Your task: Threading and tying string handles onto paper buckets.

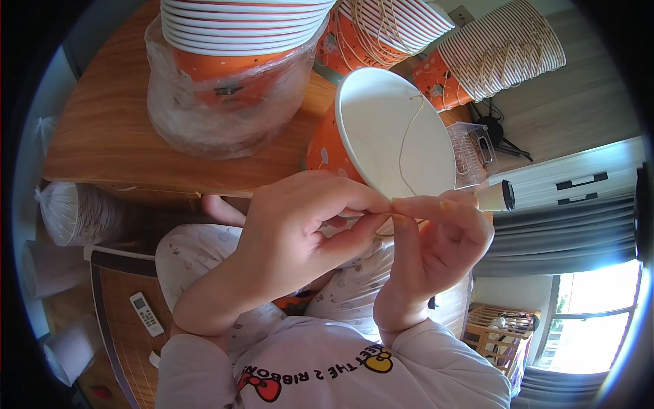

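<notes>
An orange paper bucket with a white inside lies tilted at the table's edge, its mouth turned toward me. A thin beige string is fixed near its far rim and runs across the opening to my fingers. My left hand pinches the string between thumb and forefinger, just below the near rim. Fingertips touching the left's, my right hand pinches the same string, and a small loop of it hangs below. The exact spot where the fingertips meet hides the string's end.
Stacked orange buckets in clear plastic stand on the wooden table. Two more stacks with strings, a middle one and a right one, lie behind. A clear plastic box sits at right. A remote control rests lower left.
</notes>
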### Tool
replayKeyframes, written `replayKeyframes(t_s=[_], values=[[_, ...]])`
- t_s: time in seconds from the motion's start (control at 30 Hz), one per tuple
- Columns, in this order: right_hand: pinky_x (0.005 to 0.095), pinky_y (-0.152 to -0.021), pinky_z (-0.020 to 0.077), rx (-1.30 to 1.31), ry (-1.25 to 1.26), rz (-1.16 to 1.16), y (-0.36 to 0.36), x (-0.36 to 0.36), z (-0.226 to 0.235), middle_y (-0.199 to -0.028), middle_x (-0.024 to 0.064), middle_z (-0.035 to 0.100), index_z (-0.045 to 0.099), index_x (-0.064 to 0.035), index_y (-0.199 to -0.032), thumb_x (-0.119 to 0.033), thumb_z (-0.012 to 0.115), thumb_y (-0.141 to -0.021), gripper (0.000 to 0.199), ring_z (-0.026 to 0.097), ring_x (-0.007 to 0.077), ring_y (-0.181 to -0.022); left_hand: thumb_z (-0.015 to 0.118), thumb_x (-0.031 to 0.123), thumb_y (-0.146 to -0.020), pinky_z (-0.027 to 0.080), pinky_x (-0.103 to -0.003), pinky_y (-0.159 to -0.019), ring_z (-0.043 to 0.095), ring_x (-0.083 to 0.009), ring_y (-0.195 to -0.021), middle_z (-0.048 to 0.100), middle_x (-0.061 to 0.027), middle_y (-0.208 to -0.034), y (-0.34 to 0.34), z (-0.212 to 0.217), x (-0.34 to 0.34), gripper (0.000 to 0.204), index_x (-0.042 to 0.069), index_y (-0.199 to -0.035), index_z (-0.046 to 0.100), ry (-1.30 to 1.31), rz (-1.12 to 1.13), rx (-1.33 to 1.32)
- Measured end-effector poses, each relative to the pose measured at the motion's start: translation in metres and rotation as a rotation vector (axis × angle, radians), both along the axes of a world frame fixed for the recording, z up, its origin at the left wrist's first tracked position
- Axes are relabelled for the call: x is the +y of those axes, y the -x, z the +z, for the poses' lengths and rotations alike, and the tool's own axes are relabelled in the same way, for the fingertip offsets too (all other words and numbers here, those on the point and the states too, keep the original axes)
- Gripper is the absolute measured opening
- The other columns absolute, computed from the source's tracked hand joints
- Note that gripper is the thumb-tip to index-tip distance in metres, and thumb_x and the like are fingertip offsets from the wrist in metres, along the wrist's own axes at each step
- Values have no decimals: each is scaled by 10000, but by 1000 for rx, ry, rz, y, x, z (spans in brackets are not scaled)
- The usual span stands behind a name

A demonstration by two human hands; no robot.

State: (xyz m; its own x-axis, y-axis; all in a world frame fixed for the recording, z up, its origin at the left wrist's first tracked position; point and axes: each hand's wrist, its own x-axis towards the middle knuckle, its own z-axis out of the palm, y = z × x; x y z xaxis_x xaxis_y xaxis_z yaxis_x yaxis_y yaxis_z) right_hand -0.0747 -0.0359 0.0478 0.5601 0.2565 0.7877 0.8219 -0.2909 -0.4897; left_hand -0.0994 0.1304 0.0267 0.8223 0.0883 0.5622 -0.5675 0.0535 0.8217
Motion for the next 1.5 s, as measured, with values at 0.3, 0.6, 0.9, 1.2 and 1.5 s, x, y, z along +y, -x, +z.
replayKeyframes(t_s=[0.3, 0.6, 0.9, 1.2, 1.5], values=[[263, -782, 385, -4, 40, -38, 0, 0, 2, -912, 0, 724, 515, -73, -1104, 65, 767, -768, 442, 440, 143, -853, 766, -101, -685, 570, -252, -584, 693, -169, -712, 683, -95, -802, -2, 2, -2, 237, 6, -889, 708, -186, 228, -166], [243, -794, 423, -92, 51, -12, -2, -1, 2, -969, 47, 739, 497, -65, -1132, 66, 785, -753, 494, 499, 149, -901, 761, -95, -680, 567, -247, -586, 689, -172, -706, 682, -96, -811, -2, 1, -1, 235, 9, -882, 701, -187, 234, -176], [255, -765, 415, -100, -8, -56, 6, -8, -7, -954, 75, 739, 516, -85, -1082, 51, 790, -756, 448, 518, 142, -837, 759, -14, -739, 539, -261, -589, 683, -157, -700, 701, -37, -808, -3, -2, -6, 167, 37, -876, 679, 5, 117, -22], [264, -788, 326, -174, 96, -134, -2, -4, -8, -944, -48, 758, 561, -139, -1088, 22, 811, -718, 475, 534, 103, -782, 747, -19, -758, 555, -257, -575, 684, -148, -707, 704, -36, -813, -1, -1, -7, 147, 31, -885, 693, 13, 118, 13], [273, -792, 331, -176, 90, -121, -4, 0, -7, -939, -39, 761, 540, -144, -1072, 37, 798, -715, 476, 525, 112, -791, 681, -62, -788, 550, -223, -611, 677, -127, -714, 691, -96, -862, 3, 1, 0, 125, -43, -911, 684, -66, 86, -47]])
